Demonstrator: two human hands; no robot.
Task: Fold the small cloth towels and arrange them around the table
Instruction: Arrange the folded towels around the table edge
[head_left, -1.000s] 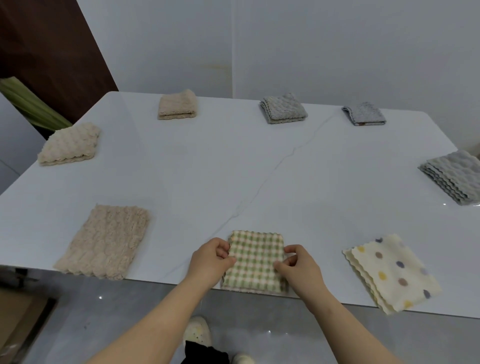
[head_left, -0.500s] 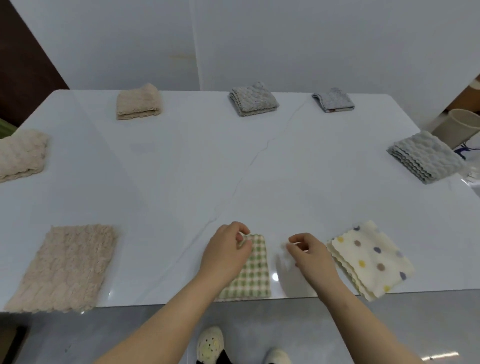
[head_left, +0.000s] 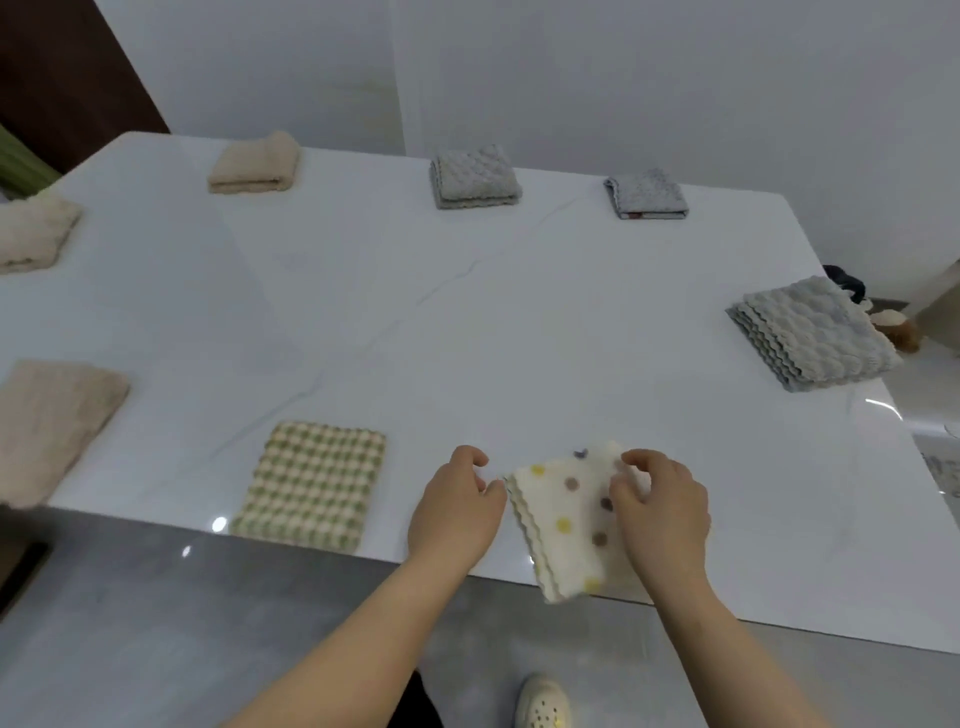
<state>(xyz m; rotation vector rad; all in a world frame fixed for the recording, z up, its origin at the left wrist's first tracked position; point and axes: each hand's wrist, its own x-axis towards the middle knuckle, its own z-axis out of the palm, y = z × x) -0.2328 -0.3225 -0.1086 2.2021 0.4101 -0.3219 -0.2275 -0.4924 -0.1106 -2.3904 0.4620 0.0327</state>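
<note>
A cream polka-dot towel (head_left: 563, 525), folded, lies at the table's (head_left: 467, 322) front edge, its near end hanging slightly over. My right hand (head_left: 662, 512) rests on its right side, thumb and curled fingers pinching the cloth. My left hand (head_left: 457, 512) is curled at the towel's left corner with the thumb against it; whether it pinches the cloth is unclear. A folded green-checked towel (head_left: 311, 486) lies flat to the left, apart from both hands.
Folded towels ring the white table: beige ones at front left (head_left: 49, 426), left (head_left: 31, 234) and back left (head_left: 254, 163), grey ones at the back (head_left: 475, 176), back right (head_left: 647, 193) and right (head_left: 810, 338). My shoe (head_left: 543, 701) shows on the grey floor below.
Both hands left the green-checked towel, which stays flat, and moved right to the polka-dot towel. My view shifted right as well.
</note>
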